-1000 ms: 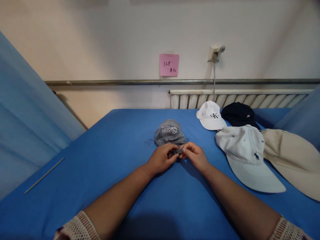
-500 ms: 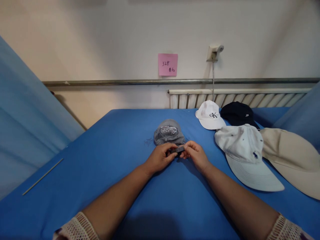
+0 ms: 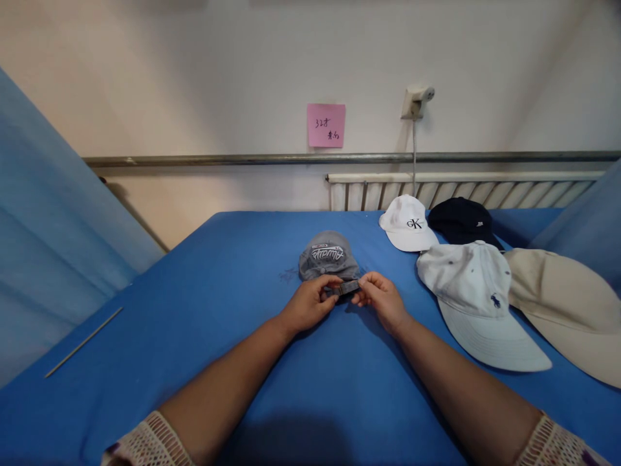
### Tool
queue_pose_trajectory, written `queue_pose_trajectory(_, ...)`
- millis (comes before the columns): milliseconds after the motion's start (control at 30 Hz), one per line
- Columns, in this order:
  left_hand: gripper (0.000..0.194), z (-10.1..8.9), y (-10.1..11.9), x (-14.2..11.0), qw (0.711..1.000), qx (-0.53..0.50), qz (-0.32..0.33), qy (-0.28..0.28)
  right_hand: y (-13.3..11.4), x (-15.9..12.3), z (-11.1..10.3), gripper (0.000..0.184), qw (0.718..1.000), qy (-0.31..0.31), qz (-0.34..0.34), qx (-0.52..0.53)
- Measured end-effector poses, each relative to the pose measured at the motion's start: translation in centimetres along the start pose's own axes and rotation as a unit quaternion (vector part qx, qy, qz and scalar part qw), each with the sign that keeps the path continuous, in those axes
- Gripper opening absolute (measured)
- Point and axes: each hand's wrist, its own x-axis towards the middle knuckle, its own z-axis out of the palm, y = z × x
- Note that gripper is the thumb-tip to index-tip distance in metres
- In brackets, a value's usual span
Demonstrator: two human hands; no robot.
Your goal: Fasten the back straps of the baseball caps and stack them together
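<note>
A grey baseball cap with white lettering lies on the blue cloth, its back opening towards me. Its grey adjusting strap stretches between my two hands. Thumb and fingers of my left hand pinch the strap's left part, near a small buckle that is partly covered by the fingertips. At the strap's right end, my right hand grips it between thumb and forefinger. The cap's brim is hidden from view.
To the right lie a white cap, a black cap, a pale cap and a beige cap. A thin stick rests at the left. Behind are a radiator and a wall pipe.
My right hand has shifted slightly right along the strap, and more of the strap shows between the hands. The grey cap stays in place.
</note>
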Motion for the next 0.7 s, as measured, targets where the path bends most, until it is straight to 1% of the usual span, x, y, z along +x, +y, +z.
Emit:
queue_pose_trajectory(100,0.037,-0.1,0.2,-0.1,1.000,-0.002,-0.005,0.002,0.0,0.0,0.0,0.037,1.000,-0.002,-0.002,-0.006)
queue_pose_trajectory(167,0.036,-0.1,0.3,-0.1,1.000,-0.020,-0.006,-0.004,-0.1,-0.1,0.0,0.037,1.000,-0.009,-0.012,-0.021)
queue_pose_trajectory(267,0.032,0.0,0.6,-0.1,0.996,-0.081,-0.006,-0.028,-0.2,-0.4,0.3,0.035,0.997,-0.029,-0.046,-0.055)
queue_pose_trajectory(367,0.033,0.2,0.6,-0.1,0.984,-0.168,-0.030,-0.050,-0.3,-0.6,0.6,0.032,0.993,-0.034,-0.081,-0.080)
queue_pose_trajectory(467,0.036,0.3,0.4,-0.1,0.971,-0.226,-0.054,-0.048,-0.4,-0.6,0.7,0.030,0.992,-0.020,-0.098,-0.082)
queue_pose_trajectory(567,0.036,0.4,0.2,-0.1,0.964,-0.254,-0.061,-0.046,-0.6,-0.7,0.8,0.030,0.991,-0.012,-0.106,-0.084)
queue_pose_trajectory(700,0.032,0.3,0.1,0.0,0.958,-0.276,-0.063,-0.039,-0.9,-1.3,1.2,0.029,0.988,-0.027,-0.111,-0.105)
